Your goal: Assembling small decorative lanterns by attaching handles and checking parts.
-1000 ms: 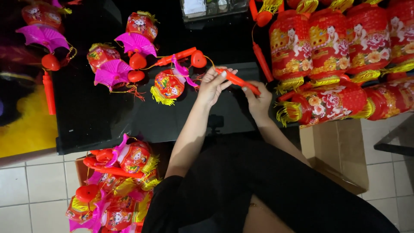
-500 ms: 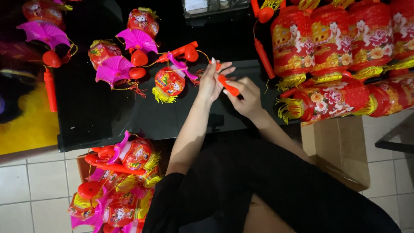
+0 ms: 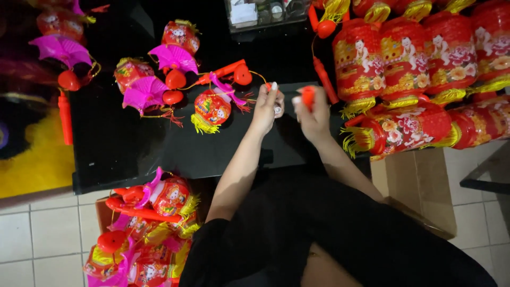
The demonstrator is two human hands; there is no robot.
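Several finished small red paper lanterns with pink fans [image 3: 175, 79] lie on the black tabletop [image 3: 133, 149], left of the hands. Right hand [image 3: 314, 114] fingers pinch an orange-red plastic handle piece [image 3: 307, 96]; left hand [image 3: 267, 109] fingers close on something hidden. Assembly looks midway.

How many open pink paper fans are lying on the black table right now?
3. One pink fan lies at the far left, one near the table's middle top, one just below and left of it. Others may hide in the floor pile.
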